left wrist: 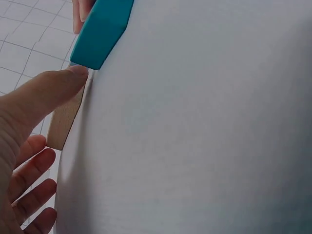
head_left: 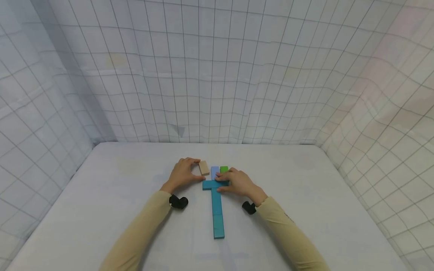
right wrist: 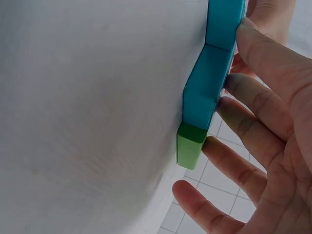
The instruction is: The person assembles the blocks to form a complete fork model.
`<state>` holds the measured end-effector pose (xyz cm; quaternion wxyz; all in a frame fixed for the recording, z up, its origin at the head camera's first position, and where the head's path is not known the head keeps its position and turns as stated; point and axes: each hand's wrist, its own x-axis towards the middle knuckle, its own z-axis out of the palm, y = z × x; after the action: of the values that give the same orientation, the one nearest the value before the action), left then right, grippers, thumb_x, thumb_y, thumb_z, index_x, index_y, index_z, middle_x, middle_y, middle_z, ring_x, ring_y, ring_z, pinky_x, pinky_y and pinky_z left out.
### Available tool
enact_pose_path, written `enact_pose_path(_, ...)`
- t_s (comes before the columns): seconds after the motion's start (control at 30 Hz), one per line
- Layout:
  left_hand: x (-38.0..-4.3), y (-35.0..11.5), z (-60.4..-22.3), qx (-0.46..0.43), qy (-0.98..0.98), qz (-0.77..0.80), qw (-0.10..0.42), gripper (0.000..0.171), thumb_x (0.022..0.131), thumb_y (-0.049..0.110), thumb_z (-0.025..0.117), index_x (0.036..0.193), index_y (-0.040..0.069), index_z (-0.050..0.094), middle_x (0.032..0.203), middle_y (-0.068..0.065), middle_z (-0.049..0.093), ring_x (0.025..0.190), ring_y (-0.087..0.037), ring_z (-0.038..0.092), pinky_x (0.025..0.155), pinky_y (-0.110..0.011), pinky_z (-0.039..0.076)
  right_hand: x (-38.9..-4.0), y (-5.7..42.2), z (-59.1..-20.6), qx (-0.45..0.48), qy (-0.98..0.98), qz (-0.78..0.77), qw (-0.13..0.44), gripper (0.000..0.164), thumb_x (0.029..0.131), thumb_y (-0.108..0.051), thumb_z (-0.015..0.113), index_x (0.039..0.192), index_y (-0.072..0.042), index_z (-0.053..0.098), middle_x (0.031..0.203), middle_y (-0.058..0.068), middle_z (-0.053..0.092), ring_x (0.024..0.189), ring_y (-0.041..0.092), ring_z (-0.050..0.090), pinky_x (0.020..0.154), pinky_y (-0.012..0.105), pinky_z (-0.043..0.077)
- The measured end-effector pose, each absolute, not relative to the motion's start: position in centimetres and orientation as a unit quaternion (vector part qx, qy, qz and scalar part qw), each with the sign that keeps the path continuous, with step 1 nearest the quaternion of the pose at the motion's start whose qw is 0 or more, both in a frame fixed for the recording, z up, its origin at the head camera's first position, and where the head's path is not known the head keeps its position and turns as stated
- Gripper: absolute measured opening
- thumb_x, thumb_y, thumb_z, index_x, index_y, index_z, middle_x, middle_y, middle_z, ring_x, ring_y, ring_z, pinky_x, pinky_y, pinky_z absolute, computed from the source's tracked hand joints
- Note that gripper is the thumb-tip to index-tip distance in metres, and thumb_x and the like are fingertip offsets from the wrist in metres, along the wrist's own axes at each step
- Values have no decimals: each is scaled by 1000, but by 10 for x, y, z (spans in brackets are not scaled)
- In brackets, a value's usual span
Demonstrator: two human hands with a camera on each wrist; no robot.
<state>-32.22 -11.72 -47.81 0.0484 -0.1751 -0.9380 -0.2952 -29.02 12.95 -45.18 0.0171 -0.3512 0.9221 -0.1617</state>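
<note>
My left hand (head_left: 183, 173) is at a plain wooden block (head_left: 204, 168), which lies tilted on the table. Its index fingertip is at the block's far end and its thumb at the near end; the left wrist view shows the thumb (left wrist: 53, 87) crossing the wood beside a teal block (left wrist: 102, 34). My right hand (head_left: 237, 182) rests its slightly bent fingers on the light blue block (head_left: 215, 170) and the teal crossbar (head_left: 207, 184), thumb at the crossbar's near edge. A green block (head_left: 223, 169) stands just beyond these fingers, against the crossbar in the right wrist view.
From the crossbar a column of teal blocks (head_left: 217, 210) runs toward me, end to end. The white table (head_left: 101, 210) is bordered by grid-patterned cloth walls (head_left: 217, 75) at the back and both sides. Black wrist devices (head_left: 178, 202) sit on both wrists.
</note>
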Motion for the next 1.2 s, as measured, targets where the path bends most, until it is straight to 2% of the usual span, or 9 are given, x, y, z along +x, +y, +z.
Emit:
enact_pose_path(0.17,-325,-117,-477,-169,-939,-294,50,72,72,41,82,130,6,57,127,-15,55,113,-36,45,97,-50,32,-290,129,-450,-351,922,-161,18,54,82,-42,72,126,-14,63,135,-2,52,111,25,51,83,39,45)
enact_pose_path(0.5,-329,-123,-481,-164,-930,-327,36,65,70,39,83,124,9,63,122,-9,60,112,-31,45,95,-48,33,-291,128,-450,-348,923,-166,25,54,82,-42,72,127,-14,62,135,-3,52,112,25,51,84,40,45)
enact_pose_path(0.73,-326,-126,-480,-173,-927,-332,29,64,69,40,84,120,7,64,119,-9,60,114,-33,44,96,-49,32,-292,129,-451,-343,924,-164,30,54,82,-44,71,128,-16,62,136,-3,51,113,26,50,85,41,44)
enact_pose_path(1.2,-321,-138,-475,-222,-923,-314,5,67,72,36,83,128,7,59,120,-9,59,116,-31,44,99,-51,29,-291,129,-451,-344,924,-165,30,54,82,-43,71,128,-15,61,136,-3,51,112,25,50,85,39,44)
